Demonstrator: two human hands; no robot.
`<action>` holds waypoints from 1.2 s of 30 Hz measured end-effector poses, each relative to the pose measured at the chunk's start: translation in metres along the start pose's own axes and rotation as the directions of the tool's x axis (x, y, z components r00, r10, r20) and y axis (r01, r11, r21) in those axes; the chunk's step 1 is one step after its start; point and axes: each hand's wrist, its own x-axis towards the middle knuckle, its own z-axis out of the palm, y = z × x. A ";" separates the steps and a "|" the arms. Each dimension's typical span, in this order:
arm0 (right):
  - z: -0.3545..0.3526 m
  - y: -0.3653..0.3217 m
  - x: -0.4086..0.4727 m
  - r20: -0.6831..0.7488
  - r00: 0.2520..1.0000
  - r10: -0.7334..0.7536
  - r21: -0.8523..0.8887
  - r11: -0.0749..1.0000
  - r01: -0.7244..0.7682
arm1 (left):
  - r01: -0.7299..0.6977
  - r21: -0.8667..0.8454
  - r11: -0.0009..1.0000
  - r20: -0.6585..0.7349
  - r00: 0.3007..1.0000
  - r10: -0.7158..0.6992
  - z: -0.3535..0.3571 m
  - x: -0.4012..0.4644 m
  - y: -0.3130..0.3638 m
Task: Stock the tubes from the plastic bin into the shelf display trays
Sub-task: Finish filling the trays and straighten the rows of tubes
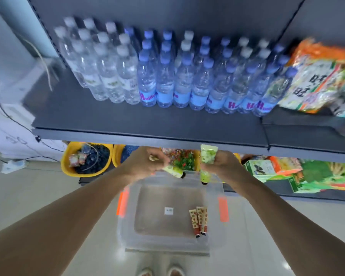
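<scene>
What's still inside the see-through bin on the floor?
The bin holds a few brown-patterned tubes lying near its right side and a small white label on the bottom. The hands and green tubes cover its far edge.

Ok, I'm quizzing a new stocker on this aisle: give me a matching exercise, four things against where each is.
Things:
1. green tubes
2. brown tubes
3. water bottles
4. yellow tub

Places:
A. floor of the clear bin
B. top of the dark shelf
C. in the hands, left hand and right hand
D. under the shelf, at left

Pairs: 1-C, 2-A, 3-B, 4-D
</scene>
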 end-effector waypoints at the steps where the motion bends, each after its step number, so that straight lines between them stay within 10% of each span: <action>1: -0.007 -0.020 -0.008 -0.011 1.000 -0.021 -0.012 1.000 0.021 | -0.012 -0.008 1.000 0.003 1.000 0.012 -0.008 -0.006 0.017; 17: -0.089 -0.259 -0.110 -0.187 0.895 -0.404 -0.111 0.914 0.390 | -0.403 -0.007 0.915 -0.154 0.905 0.397 -0.109 -0.107 0.237; 36: -0.206 -0.332 -0.090 -0.203 0.821 -0.533 -0.226 0.842 0.490 | -0.458 0.012 0.889 -0.325 0.839 0.437 -0.100 -0.084 0.359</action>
